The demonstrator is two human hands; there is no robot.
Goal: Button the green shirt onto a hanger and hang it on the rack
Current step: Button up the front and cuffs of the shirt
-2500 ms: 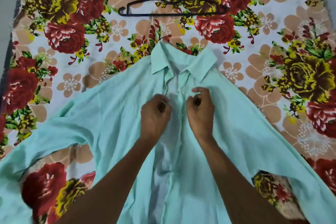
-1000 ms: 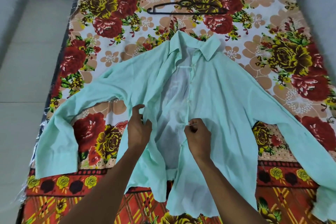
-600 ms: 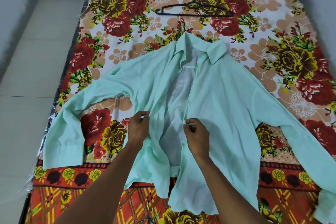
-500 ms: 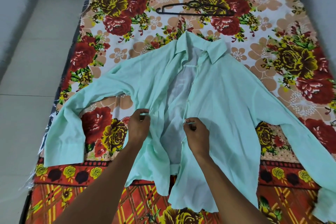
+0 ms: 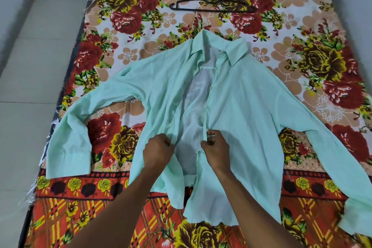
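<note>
The pale green shirt (image 5: 247, 106) lies face up on the bed with its front open, its collar away from me and both sleeves spread out. My left hand (image 5: 157, 152) pinches the edge of the left front panel low on the shirt. My right hand (image 5: 216, 150) pinches the button strip of the right panel at the same height. A gap of white lining shows between the two panels. The black hanger (image 5: 213, 6) lies flat on the bed beyond the collar, apart from the shirt. No rack is in view.
A floral bedsheet (image 5: 124, 18) in red, yellow and peach covers the bed. The bed's left edge (image 5: 66, 86) borders a grey tiled floor (image 5: 30, 86). A pale wall (image 5: 358, 26) runs along the right side.
Both hands have moved from the chest of the shirt down to its lower front. Over the last half second they have kept their pinch there and barely shifted.
</note>
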